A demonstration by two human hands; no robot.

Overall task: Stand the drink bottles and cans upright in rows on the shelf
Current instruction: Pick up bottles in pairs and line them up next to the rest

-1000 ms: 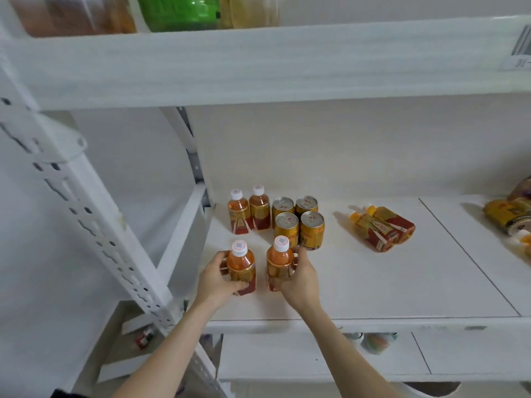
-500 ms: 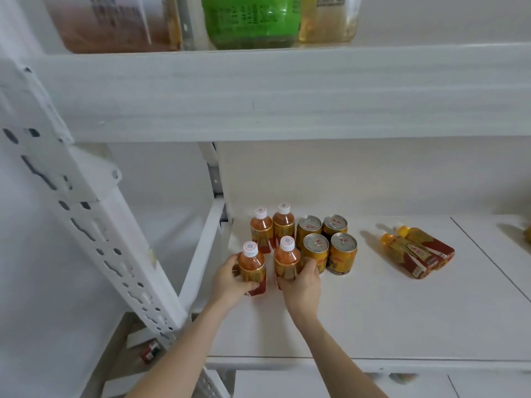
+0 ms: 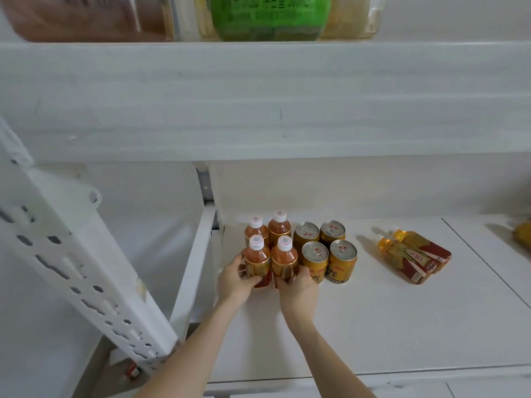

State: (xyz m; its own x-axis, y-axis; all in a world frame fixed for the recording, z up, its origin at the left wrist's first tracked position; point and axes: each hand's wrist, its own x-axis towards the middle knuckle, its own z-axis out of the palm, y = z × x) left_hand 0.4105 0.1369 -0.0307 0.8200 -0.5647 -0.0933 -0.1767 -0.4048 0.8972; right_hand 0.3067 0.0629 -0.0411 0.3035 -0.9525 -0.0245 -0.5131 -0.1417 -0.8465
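Left hand (image 3: 234, 280) is wrapped around the front-left bottle (image 3: 256, 264); right hand (image 3: 297, 284) is closed on the front-right bottle (image 3: 284, 261). Both bottles are held upright on the shelf (image 3: 373, 326), touching each other, directly in front of two more upright bottles (image 3: 267, 229). Four gold cans (image 3: 324, 249) are stood in a two-by-two block just right of the held bottles, with the nearest can touching the right-hand bottle. Two bottles (image 3: 413, 258) are left lying on their sides, well right of the cans. Large containers (image 3: 264, 17) are seen on the upper shelf (image 3: 258, 104).
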